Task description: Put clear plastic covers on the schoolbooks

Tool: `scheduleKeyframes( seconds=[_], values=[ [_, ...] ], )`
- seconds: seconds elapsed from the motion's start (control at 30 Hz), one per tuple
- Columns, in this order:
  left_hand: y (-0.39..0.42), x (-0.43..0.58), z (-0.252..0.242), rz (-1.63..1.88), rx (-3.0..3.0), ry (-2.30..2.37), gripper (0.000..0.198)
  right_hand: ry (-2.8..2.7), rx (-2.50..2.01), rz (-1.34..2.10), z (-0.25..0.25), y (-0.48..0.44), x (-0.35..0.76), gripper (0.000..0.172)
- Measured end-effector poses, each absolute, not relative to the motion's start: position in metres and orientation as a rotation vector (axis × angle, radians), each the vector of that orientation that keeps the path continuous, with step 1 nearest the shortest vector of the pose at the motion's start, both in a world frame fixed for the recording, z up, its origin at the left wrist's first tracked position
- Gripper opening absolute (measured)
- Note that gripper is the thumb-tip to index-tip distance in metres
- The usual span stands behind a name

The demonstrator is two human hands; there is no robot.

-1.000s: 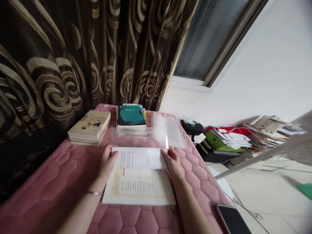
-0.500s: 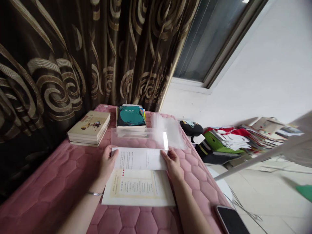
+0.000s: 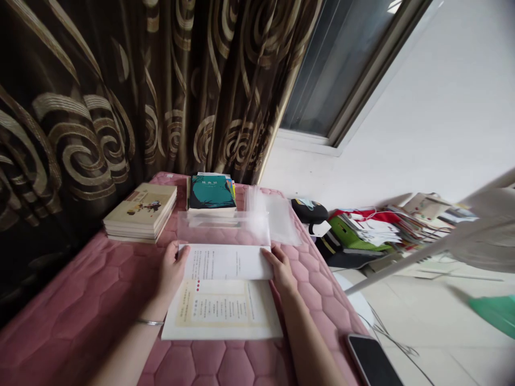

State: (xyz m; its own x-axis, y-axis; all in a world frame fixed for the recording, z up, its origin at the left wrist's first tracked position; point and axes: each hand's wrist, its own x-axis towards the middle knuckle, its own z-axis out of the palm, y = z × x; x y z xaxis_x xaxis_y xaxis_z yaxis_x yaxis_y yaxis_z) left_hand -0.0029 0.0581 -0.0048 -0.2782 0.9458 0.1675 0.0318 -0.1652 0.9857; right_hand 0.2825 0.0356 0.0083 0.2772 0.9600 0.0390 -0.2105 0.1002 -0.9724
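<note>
An open booklet (image 3: pixel 222 308) with printed pages lies on the pink quilted surface (image 3: pixel 80 300). Its far leaf (image 3: pixel 225 262) is folded toward me. My left hand (image 3: pixel 171 271) pinches the leaf's left corner, with a thin bracelet on that wrist. At the leaf's right corner my right hand (image 3: pixel 279 268) grips the edge. Just beyond the booklet lies a clear plastic sleeve (image 3: pixel 223 228), untouched by either hand.
A stack of beige books (image 3: pixel 140 212) and a stack topped by a teal book (image 3: pixel 211 193) sit at the far edge by the dark patterned curtain (image 3: pixel 120 91). A phone (image 3: pixel 372 359) lies near right. Papers and folders (image 3: pixel 374 228) clutter the floor on the right.
The view has shifted slightly, so everything sits a little further left. Both hands keep the same hold on the folded leaf.
</note>
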Motion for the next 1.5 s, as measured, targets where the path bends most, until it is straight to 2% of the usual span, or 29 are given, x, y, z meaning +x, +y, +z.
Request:
scheduleKeyframes(
  seconds=[0.63,0.93,1.2,1.3,1.5],
  values=[
    [0.055,-0.002,-0.001,1.518,1.248,1.392,0.038,-0.883,-1.200,1.003,0.008,0.038,0.283,0.041],
    [0.052,0.002,0.005,1.520,1.240,1.403,0.041,-1.130,-1.427,0.620,0.014,0.041,0.275,0.039],
    [0.051,0.002,0.007,1.508,1.222,1.391,0.040,-1.066,-1.540,0.609,0.011,0.042,0.274,0.045],
    [0.050,0.003,0.008,1.505,1.208,1.385,0.039,-1.084,-1.503,0.627,0.010,0.042,0.277,0.042],
    [0.052,0.002,0.004,1.512,1.238,1.368,0.033,-1.113,-1.425,0.857,0.009,0.042,0.290,0.037]
  ],
)
